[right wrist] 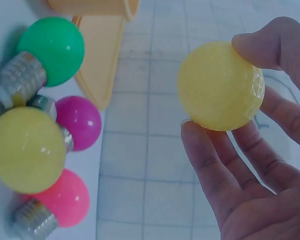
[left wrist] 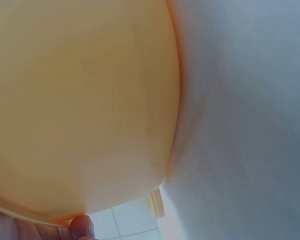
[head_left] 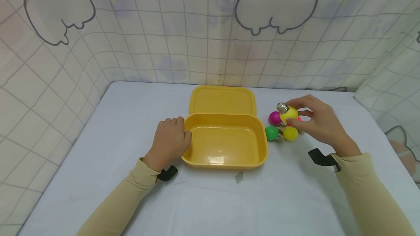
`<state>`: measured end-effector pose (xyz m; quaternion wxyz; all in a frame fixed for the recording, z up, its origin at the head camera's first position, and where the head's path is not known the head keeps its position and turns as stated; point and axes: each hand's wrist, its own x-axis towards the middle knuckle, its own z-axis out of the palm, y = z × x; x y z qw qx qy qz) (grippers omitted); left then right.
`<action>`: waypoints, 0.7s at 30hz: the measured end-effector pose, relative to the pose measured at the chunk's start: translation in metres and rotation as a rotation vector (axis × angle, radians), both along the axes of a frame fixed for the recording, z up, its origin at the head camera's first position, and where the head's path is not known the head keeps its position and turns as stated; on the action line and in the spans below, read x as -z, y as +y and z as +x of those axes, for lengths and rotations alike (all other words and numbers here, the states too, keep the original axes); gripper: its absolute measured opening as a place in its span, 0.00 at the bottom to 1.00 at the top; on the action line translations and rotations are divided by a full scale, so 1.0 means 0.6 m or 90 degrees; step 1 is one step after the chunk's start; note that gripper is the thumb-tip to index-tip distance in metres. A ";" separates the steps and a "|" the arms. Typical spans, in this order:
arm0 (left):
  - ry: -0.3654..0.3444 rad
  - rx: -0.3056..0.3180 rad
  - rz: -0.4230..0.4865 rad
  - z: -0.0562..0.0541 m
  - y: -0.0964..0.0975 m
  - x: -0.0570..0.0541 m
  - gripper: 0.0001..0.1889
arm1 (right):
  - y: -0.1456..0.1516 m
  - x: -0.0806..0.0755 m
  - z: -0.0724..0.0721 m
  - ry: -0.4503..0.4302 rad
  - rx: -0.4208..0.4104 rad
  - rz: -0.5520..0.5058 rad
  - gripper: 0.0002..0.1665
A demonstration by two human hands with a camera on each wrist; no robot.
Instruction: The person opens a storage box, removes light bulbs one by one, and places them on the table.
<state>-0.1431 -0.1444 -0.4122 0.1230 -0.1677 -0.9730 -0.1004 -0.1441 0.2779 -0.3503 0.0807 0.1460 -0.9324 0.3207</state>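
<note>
A yellow light bulb (head_left: 289, 113) with a silver screw base is pinched between the thumb and fingers of my right hand (head_left: 316, 119), raised over a small pile of bulbs. In the right wrist view that bulb (right wrist: 220, 87) is held clear of the others. The pile has a green bulb (right wrist: 52, 50), a purple bulb (right wrist: 80, 122), a pink bulb (right wrist: 67, 197) and a second yellow bulb (right wrist: 27, 150). My left hand (head_left: 171, 137) grips the left rim of a yellow plastic box (head_left: 226, 166). In the left wrist view fingertips (left wrist: 81, 227) curl over the box's rim.
Behind the box, its yellow lid (head_left: 223, 99) lies on the white-covered table (head_left: 210, 199). A small grey patch (head_left: 239, 177) marks the cloth in front of the box. Checked curtains (head_left: 197, 46) with cartoon prints hang around the table's back and sides.
</note>
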 end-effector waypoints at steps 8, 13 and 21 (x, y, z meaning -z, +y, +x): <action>-0.010 -0.009 -0.005 0.000 0.001 -0.002 0.10 | 0.037 0.017 0.009 -0.005 0.028 -0.032 0.27; -0.008 -0.008 -0.004 0.000 0.001 -0.003 0.10 | 0.053 0.028 0.014 -0.023 0.053 -0.033 0.27; 0.003 -0.001 0.001 -0.001 0.000 0.000 0.10 | 0.074 0.044 0.024 -0.063 0.086 -0.001 0.28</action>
